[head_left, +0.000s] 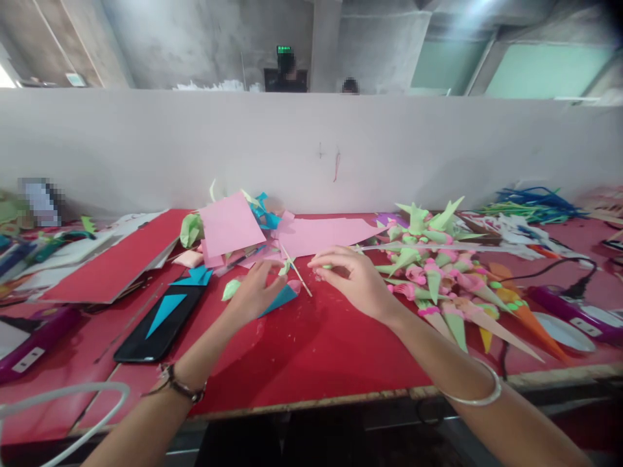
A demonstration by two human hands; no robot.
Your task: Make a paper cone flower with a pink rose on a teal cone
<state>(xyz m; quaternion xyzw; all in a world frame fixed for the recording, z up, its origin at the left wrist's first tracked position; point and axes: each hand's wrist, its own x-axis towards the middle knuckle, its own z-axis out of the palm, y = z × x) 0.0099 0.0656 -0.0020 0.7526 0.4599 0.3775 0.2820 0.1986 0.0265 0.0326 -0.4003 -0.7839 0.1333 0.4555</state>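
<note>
Pinching a small light-green piece (327,266) in the right hand (357,275), at the fingertips; too small to tell its axis. Curled at the left hand (257,285), closure unclear. Just off that grip at 6 o'clock, on the red surface (311,350), aligned 8-to-2 o'clock, tip toward 8, as a blue paper cone (279,301).

The left hand (256,290) and right hand (359,283) are bare, as are both forearms. A dark, thin, multi-strand bracelet (183,388) with small lighter bits and loose ends circles the left wrist; a smooth, pale, rounded bangle (481,401) rings the right forearm.
</note>
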